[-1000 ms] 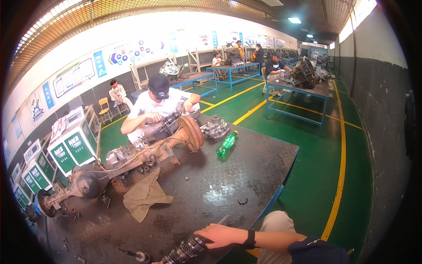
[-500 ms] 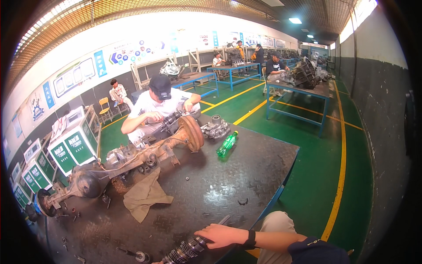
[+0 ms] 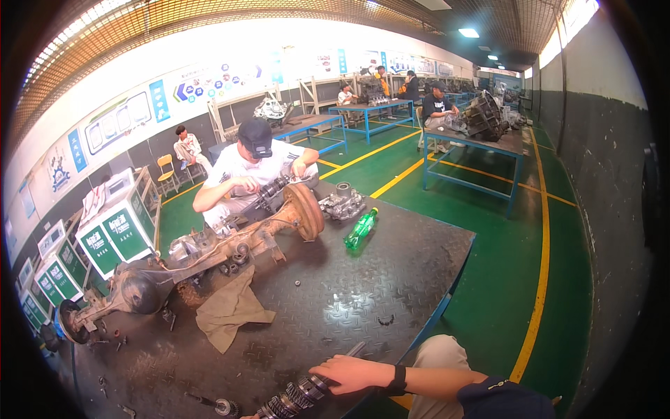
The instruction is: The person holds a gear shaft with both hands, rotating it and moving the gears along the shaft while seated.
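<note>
My right hand (image 3: pixel 354 373) reaches in from the lower right, with a black band on its wrist and a dark blue sleeve behind. Its fingers are closed around the upper end of a toothed gear shaft (image 3: pixel 296 397) that lies at the near edge of a dark checker-plate table (image 3: pixel 391 279). The shaft's thin tip (image 3: pixel 355 348) sticks out past the hand. My left hand is not in the picture. My knee in light trousers (image 3: pixel 441 355) shows just right of the table edge.
A rusty rear axle assembly (image 3: pixel 209 248) lies across the table, with a brown rag (image 3: pixel 230 311), a green bottle (image 3: pixel 361 228) and a grey metal casting (image 3: pixel 342 204) nearby. A person in a white shirt and black cap (image 3: pixel 255 167) handles the axle's far end. Blue tables (image 3: pixel 474 150) stand on the green floor.
</note>
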The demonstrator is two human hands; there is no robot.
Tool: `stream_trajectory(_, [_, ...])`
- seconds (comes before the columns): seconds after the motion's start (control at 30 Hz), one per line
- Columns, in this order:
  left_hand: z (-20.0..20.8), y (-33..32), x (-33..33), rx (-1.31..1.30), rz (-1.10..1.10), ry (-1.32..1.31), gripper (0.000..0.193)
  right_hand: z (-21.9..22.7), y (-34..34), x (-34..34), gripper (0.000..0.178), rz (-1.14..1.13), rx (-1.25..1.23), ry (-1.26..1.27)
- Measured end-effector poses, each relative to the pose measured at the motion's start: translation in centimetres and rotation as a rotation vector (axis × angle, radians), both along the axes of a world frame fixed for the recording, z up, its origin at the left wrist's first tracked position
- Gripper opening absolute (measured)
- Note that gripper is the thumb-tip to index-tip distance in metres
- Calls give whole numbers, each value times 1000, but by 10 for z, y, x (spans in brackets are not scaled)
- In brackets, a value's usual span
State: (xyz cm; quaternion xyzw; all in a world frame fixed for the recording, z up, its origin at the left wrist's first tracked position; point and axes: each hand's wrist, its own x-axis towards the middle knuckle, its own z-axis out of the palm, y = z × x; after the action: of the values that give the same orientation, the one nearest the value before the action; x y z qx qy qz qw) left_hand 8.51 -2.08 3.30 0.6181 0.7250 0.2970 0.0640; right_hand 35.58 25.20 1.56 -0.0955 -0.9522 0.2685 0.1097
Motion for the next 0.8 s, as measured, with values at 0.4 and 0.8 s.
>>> stream_trajectory(0.4, [-1,0,0,8,2,-12,18,0,-1,0,66,2,13,-2])
stream_trajectory(0.8, [2,0,1,19,2,10,18,0,-1,0,65,3,21,5])
